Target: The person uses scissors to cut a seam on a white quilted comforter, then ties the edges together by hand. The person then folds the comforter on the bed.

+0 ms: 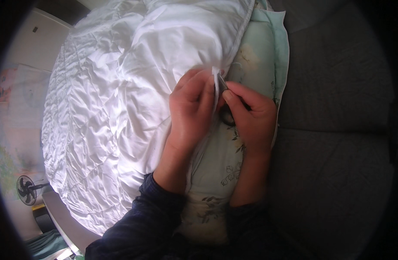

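A white quilt (134, 99) lies rumpled in front of me, its bound edge running down beside my hands. My left hand (192, 97) is closed on that edge and pinches a small raised bit of it near the fingertips. On the other side of the edge, my right hand (253, 108) grips a pair of scissors (223, 82). Their metal blades point up toward the pinched edge, and a dark loop handle shows below the fingers. My fingers hide the rest of the scissors and most of the pinched cloth.
Under the quilt is a pale green floral bedding piece (257, 47) with a flat border. A dark grey padded surface (333, 86) lies to the right. At the far left stand a fan (26, 190), a white cabinet (32, 37) and a teal cloth (47, 245).
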Demonstrator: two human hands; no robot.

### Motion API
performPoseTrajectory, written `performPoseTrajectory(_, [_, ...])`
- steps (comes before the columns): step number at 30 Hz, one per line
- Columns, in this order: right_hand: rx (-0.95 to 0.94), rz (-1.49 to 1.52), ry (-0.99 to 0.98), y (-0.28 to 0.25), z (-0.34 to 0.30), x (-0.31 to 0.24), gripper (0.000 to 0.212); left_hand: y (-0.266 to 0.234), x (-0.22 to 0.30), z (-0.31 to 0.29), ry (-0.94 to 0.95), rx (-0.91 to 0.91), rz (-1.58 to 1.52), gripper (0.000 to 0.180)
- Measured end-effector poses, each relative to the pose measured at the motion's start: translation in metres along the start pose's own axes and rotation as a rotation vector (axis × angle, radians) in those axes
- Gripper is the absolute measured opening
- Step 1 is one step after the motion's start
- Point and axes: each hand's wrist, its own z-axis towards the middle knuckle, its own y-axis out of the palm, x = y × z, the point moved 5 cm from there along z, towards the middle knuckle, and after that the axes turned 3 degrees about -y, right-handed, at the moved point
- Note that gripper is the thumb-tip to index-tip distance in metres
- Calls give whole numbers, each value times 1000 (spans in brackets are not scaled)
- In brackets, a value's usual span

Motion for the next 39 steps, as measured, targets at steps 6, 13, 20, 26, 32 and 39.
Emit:
performPoseTrajectory(6, [-30,113,194,-3,-1,7,22,1,14,0,104,24,112,18])
performPoseTrajectory(13, [-85,421,370,7,0,14,19,-3,8,2,187,15,204,18])
performPoseTrajectory(20, [80,-124,-23,5,-4,11,20,-3,6,4,219,-23,253,17])
performPoseTrajectory(26, [-166,612,479,5,-3,21,21,-4,16,-1,6,-64,145,20])
performPoseTrajectory(32, [21,186,315,10,-4,15,20,-6,9,1,166,-47,244,22])
performPoseTrajectory(39, [42,-2,109,7,-6,18,20,-4,5,1,167,-57,263,24])
